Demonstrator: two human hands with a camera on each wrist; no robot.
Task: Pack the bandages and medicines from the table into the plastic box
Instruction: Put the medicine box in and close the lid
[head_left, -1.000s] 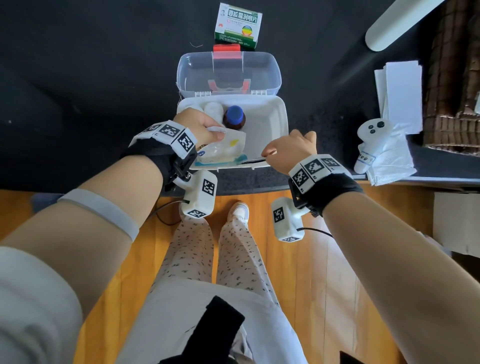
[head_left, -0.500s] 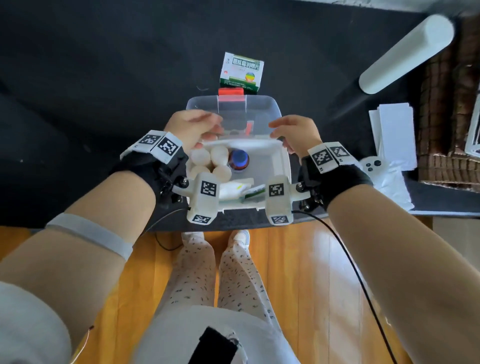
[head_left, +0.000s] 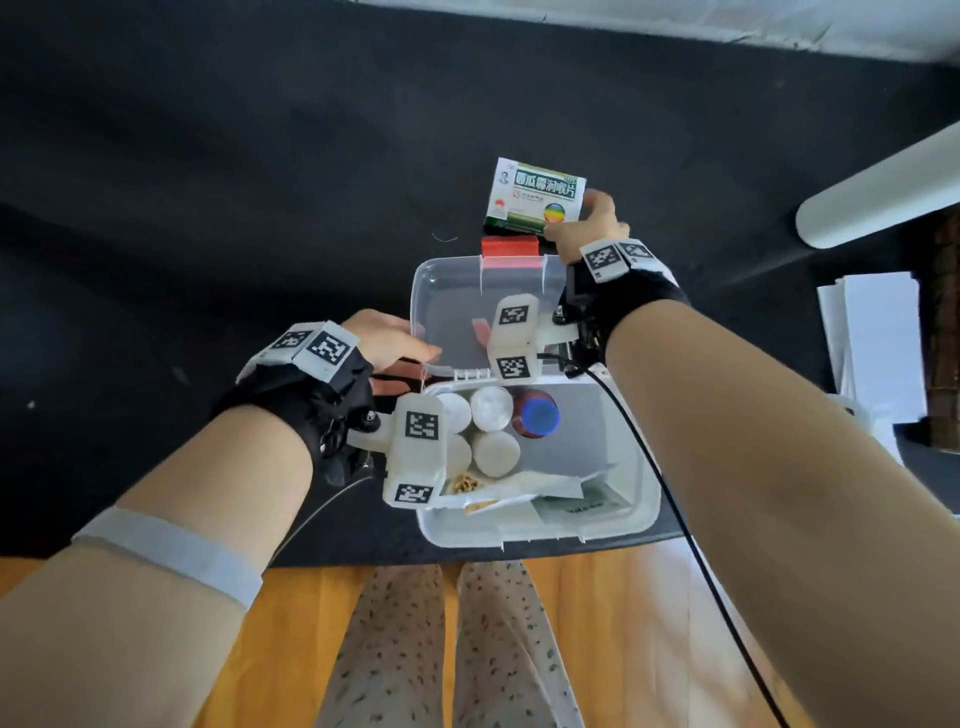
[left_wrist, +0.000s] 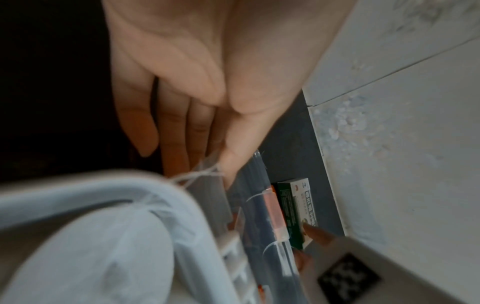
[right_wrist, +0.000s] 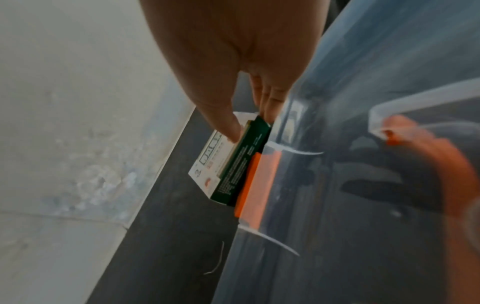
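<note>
Medicine carton, a green-and-white cardboard box (head_left: 537, 195), lies on the black table (head_left: 208, 182) at twelve o'clock from the white plastic box (head_left: 631, 447), just behind the red latch (head_left: 509, 247) of the clear hinged lid (head_left: 452, 312). The right hand (head_left: 584, 228) pinches the carton's right end, thumb on its printed face and fingers against the far side. The left hand (head_left: 387, 343) has its fingers fairly straight, thumb and fingertips touching the lid's left edge at nine o'clock; whether it truly clamps the lid cannot be told.

Likely trouble: the carton is held by one end only, so it could pivot or slip as it lifts. Its way back crosses the raised latch and lid rim, and a catch there could knock the lid down or shove the whole box.

Inside, white bandage rolls (head_left: 491, 408) and a brown bottle with a blue cap (head_left: 537, 415) fill the far left, flat sachets (head_left: 540, 488) the near side. Open room remains at three o'clock, by the right wall.
</note>
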